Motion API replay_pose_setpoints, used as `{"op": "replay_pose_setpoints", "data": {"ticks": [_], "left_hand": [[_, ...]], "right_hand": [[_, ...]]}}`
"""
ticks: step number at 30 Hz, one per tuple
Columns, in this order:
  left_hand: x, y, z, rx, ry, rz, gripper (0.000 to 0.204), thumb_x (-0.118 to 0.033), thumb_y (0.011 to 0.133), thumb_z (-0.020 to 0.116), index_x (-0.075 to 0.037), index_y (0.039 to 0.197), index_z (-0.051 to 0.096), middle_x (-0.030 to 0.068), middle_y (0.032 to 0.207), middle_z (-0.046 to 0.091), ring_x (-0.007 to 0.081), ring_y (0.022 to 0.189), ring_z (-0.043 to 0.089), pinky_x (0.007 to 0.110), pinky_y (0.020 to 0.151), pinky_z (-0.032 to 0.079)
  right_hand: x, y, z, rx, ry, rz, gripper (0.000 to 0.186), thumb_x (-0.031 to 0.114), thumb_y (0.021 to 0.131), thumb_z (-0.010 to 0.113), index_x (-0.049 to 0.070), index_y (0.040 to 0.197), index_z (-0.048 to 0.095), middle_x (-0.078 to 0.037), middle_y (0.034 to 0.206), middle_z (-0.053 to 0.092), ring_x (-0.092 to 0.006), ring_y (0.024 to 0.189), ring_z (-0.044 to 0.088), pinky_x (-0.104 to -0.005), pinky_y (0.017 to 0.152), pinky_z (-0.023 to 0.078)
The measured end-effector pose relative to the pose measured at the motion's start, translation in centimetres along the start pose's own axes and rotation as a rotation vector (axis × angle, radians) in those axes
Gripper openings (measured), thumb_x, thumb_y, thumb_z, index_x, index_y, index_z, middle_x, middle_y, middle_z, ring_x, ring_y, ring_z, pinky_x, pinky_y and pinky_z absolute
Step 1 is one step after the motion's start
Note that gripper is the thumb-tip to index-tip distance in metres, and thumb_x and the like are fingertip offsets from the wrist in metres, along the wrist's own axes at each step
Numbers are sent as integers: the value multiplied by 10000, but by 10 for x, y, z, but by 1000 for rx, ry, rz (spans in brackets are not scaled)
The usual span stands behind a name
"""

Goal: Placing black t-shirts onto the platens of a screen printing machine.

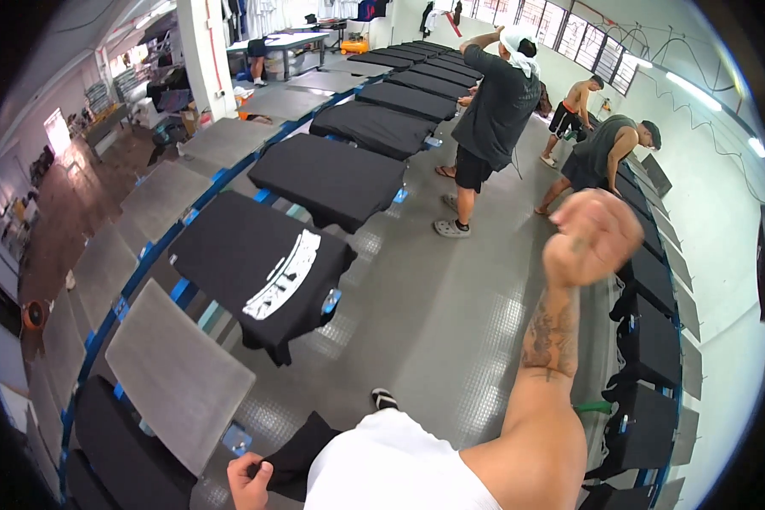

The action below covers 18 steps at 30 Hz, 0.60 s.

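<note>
Black cloth (302, 459) hangs at 6 o'clock, pinched in the closed left hand (248, 480) beside a bare gray surface (174, 374). Right hand (592, 235), at 3 o'clock, is a raised fist holding nothing visible.

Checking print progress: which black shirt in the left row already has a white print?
The nearest dressed one, the printed shirt; the shirts farther up the row are plain black.

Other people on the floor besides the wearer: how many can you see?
3, all in the aisle ahead. A person in a dark shirt with a white head cloth stands nearest, a shirtless person farther back, and a person in a sleeveless top bends rightward. More may be hidden.
</note>
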<state>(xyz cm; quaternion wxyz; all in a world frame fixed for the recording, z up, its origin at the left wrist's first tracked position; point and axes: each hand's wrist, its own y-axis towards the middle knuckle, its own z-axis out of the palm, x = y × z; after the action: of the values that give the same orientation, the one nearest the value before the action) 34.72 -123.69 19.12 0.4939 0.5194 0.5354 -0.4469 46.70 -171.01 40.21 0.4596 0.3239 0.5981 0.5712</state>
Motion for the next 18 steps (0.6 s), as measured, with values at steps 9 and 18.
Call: {"op": "replay_pose_setpoints", "data": {"ticks": [9,18], "left_hand": [[-30,63,116,-16,172,114,184,-109,735,693,27,695,577,-9,528,458,89,516,424,255,512,349],[-52,92,174,204,124,-170,209,-130,855,656,18,775,532,-21,665,440,77,630,377,252,546,314]], "right_hand": [[-383,-173,147,867,-581,866,988,190,632,713,53,1460,193,-342,1446,211,-442,1327,294,-475,1053,332],[-224,-396,102,953,124,1071,334,275,864,548,13,668,617,-116,651,634,-223,609,627,-362,568,486]]}}
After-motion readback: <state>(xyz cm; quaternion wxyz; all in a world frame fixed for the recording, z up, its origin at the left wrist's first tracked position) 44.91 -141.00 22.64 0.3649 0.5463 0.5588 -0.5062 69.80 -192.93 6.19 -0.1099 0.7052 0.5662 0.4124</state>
